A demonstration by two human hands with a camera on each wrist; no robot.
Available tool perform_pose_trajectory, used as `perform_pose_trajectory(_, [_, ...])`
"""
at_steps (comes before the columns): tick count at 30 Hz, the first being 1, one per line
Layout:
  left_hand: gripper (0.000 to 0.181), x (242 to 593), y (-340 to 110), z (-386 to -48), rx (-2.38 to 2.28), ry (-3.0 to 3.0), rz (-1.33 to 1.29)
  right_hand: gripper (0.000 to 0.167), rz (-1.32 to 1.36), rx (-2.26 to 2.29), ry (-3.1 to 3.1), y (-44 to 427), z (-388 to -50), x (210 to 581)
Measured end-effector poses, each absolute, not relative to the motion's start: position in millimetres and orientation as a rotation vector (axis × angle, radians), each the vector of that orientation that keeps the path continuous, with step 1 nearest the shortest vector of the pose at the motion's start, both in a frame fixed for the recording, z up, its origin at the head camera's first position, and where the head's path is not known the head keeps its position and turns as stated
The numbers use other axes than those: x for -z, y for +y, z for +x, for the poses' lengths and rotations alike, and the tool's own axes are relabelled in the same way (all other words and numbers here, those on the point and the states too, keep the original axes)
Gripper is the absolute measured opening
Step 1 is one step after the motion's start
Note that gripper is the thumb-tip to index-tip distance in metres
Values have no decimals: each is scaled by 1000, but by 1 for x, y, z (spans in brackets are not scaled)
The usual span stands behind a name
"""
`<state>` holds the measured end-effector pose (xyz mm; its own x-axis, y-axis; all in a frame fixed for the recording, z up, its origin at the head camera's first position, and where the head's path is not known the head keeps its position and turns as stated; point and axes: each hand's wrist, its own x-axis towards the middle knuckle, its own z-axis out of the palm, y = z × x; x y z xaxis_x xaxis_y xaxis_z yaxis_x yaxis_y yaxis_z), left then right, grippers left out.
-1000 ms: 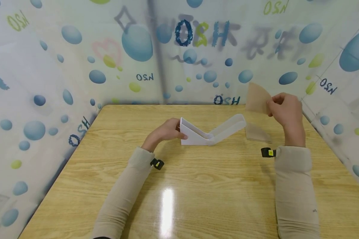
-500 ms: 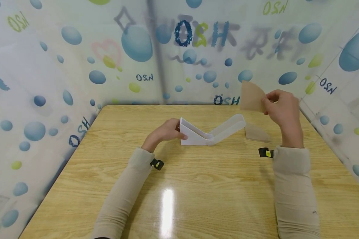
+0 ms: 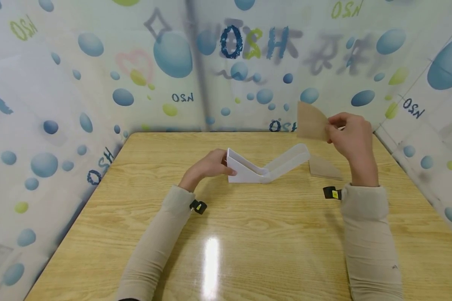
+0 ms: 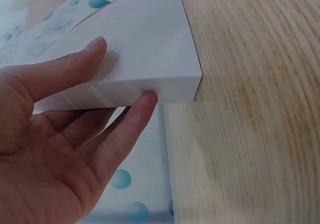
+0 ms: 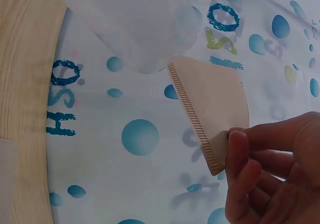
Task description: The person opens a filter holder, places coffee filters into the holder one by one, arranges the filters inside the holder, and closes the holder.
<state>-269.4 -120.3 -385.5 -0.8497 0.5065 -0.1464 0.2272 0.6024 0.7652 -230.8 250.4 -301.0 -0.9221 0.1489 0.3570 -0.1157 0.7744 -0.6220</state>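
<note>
A white filter holder box (image 3: 242, 171) stands on the table with its clear lid (image 3: 290, 161) swung out to the right. My left hand (image 3: 211, 163) grips the box's left end. In the left wrist view the thumb lies on the box's side face and a fingertip touches its end. Above the table at the right, my right hand (image 3: 352, 136) pinches a brown paper coffee filter (image 3: 310, 122) by its edge. Its crimped seam shows on the filter (image 5: 207, 114) in the right wrist view. More coffee filters (image 3: 324, 168) lie on the table right of the lid, partly behind it.
The wood-grain table (image 3: 271, 238) carries all these things. A patterned sheet with blue and green dots (image 3: 173, 54) hangs behind the table and along both sides.
My right hand has moved left with the coffee filter, bringing it nearer to the open lid. The left hand and the box have stayed in place.
</note>
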Motion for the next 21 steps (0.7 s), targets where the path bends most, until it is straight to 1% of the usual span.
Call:
perform_pose_trajectory(6, [39,385,-120,-270,-1114,2478,590,27,10,-913,-2569,250,-232,302])
perform_pose_trajectory(21, [39,387,-121,-270,-1110,2487,589,28,60,-912,-2540,243,-229,299])
